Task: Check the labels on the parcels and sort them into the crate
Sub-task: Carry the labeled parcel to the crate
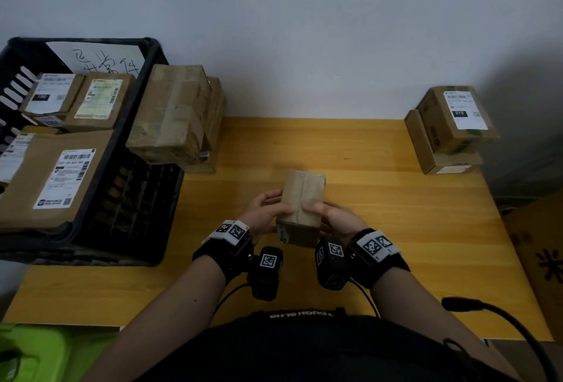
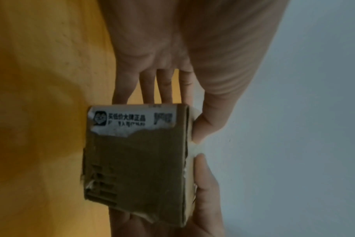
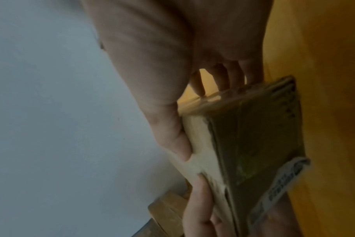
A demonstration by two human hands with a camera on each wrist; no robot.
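I hold a small brown cardboard parcel (image 1: 301, 199) in both hands, just above the middle of the wooden table (image 1: 380, 229). My left hand (image 1: 268, 211) grips its left side, thumb on top and fingers (image 2: 152, 86) underneath. My right hand (image 1: 332, 214) grips the right side, thumb (image 3: 172, 137) on the upper face. The face of the parcel (image 2: 136, 160) turned towards me carries a torn white label (image 2: 132, 119). The black crate (image 1: 134, 125) stands at the left with several labelled parcels (image 1: 54, 177) inside.
Two plain parcels (image 1: 176, 113) are stacked against the crate's right wall. Two more parcels (image 1: 451, 128), the top one labelled, sit at the table's far right corner. A cardboard box (image 1: 542, 259) stands past the right edge and something green (image 1: 45, 351) at the bottom left.
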